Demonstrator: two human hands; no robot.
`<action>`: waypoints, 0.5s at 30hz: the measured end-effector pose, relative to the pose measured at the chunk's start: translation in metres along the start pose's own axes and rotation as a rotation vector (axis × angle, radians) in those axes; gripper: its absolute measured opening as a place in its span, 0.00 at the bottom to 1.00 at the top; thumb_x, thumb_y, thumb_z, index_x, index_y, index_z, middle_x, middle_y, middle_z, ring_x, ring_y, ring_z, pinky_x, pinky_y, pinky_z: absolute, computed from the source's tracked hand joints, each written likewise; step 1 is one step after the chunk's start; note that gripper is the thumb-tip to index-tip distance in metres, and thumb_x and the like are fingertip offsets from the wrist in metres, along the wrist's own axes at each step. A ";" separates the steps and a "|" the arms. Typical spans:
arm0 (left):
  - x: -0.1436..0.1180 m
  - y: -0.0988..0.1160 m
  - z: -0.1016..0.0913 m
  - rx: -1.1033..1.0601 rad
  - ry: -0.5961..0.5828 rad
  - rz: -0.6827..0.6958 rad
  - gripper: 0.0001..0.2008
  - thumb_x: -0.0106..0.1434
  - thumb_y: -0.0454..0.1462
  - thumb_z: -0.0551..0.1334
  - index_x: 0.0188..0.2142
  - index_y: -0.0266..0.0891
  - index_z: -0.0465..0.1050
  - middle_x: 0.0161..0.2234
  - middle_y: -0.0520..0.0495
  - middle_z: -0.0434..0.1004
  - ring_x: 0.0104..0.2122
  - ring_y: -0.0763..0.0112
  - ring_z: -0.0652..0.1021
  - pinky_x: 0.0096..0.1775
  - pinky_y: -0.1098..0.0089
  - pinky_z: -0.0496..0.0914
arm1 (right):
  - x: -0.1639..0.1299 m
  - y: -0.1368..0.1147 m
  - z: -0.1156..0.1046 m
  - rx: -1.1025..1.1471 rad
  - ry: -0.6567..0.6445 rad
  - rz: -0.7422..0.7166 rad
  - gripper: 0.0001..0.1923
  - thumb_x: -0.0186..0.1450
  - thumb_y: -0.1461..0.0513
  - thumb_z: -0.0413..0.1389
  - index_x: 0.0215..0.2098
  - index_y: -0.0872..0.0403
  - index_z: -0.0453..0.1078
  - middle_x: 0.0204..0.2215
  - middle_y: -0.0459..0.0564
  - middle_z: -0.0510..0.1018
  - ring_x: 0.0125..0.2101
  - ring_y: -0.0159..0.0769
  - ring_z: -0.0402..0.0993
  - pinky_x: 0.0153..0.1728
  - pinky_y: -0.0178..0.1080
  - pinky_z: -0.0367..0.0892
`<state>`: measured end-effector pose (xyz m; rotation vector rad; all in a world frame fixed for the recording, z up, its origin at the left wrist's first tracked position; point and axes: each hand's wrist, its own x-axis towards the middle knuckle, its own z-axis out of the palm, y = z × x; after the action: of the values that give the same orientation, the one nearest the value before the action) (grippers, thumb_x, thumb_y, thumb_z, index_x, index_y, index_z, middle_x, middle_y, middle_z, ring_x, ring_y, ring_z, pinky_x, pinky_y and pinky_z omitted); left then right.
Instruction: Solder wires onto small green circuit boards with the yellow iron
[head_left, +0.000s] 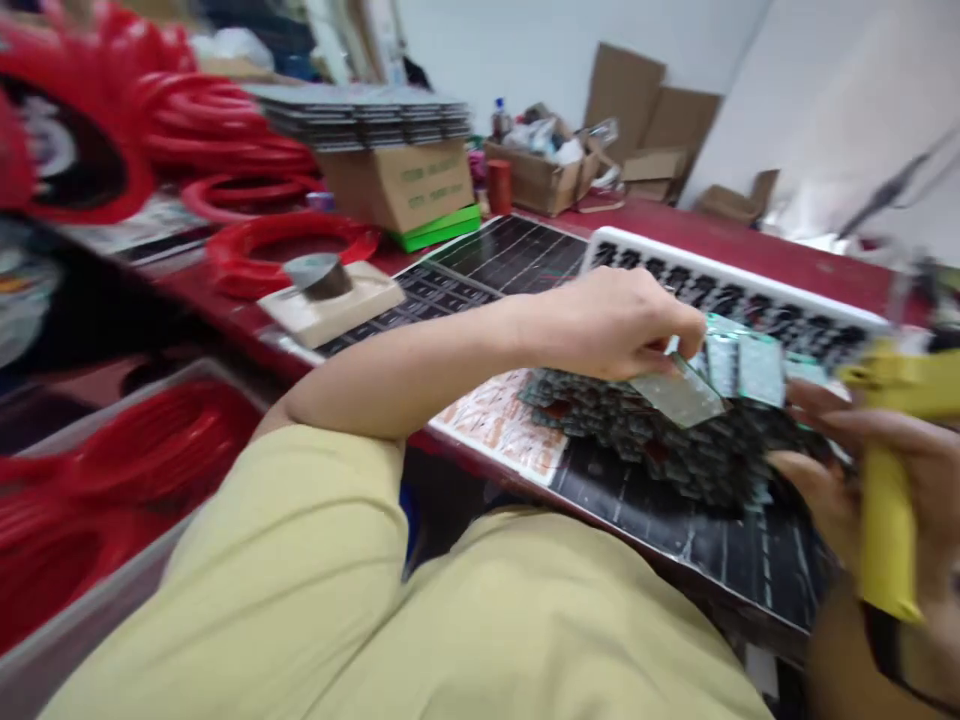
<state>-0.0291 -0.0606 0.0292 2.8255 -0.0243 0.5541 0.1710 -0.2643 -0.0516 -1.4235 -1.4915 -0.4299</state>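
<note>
My left hand (630,325) is closed in a pinch on a small, thin, pale-green panel (679,395), tilted above a dark pile of similar small panels (660,445). At the right edge, my right hand (919,480) is wrapped around the handle of a yellow glue gun (889,530) with a black cord at its base; motion blurs it. Several light-faced panels (759,368) stand in a row between the two hands. Behind them lies a white tray (832,312) holding rows of black parts.
Black gridded sheets (517,250) cover part of the red table (795,245). A cream block with a tape roll (319,275), coils of red tubing (281,245) and a cardboard box under stacked panels (409,185) stand left. Another red-coil bin (225,370) sits below; an open carton (532,180) stands behind.
</note>
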 end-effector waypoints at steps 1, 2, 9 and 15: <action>0.016 0.009 0.004 0.015 0.016 0.063 0.04 0.59 0.34 0.66 0.35 0.42 0.78 0.29 0.50 0.78 0.33 0.70 0.77 0.37 0.70 0.65 | -0.001 -0.003 -0.001 -0.014 -0.007 -0.030 0.23 0.54 0.58 0.71 0.42 0.56 0.68 0.39 0.50 0.79 0.36 0.33 0.78 0.41 0.35 0.74; 0.029 0.016 0.008 0.026 0.041 0.110 0.04 0.59 0.34 0.66 0.35 0.41 0.78 0.29 0.49 0.78 0.33 0.70 0.77 0.36 0.71 0.66 | -0.002 -0.005 0.000 -0.005 -0.019 -0.059 0.23 0.55 0.61 0.70 0.44 0.55 0.67 0.38 0.50 0.79 0.34 0.32 0.78 0.38 0.31 0.74; 0.065 0.006 0.021 -0.407 0.312 0.003 0.09 0.63 0.39 0.64 0.41 0.37 0.76 0.27 0.51 0.77 0.25 0.78 0.75 0.30 0.74 0.68 | -0.013 -0.002 -0.004 0.014 0.400 0.094 0.17 0.55 0.65 0.68 0.38 0.55 0.67 0.28 0.41 0.76 0.26 0.25 0.75 0.31 0.26 0.72; 0.085 0.002 0.053 -0.834 0.176 -0.189 0.23 0.58 0.49 0.67 0.43 0.33 0.77 0.37 0.42 0.81 0.32 0.74 0.78 0.32 0.73 0.72 | -0.021 0.006 -0.017 -0.012 0.604 0.140 0.17 0.56 0.65 0.68 0.40 0.56 0.67 0.27 0.42 0.76 0.24 0.24 0.73 0.28 0.25 0.70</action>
<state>0.0687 -0.0729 0.0140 1.9423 0.0370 0.5740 0.1796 -0.2877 -0.0637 -1.2476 -0.8982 -0.7066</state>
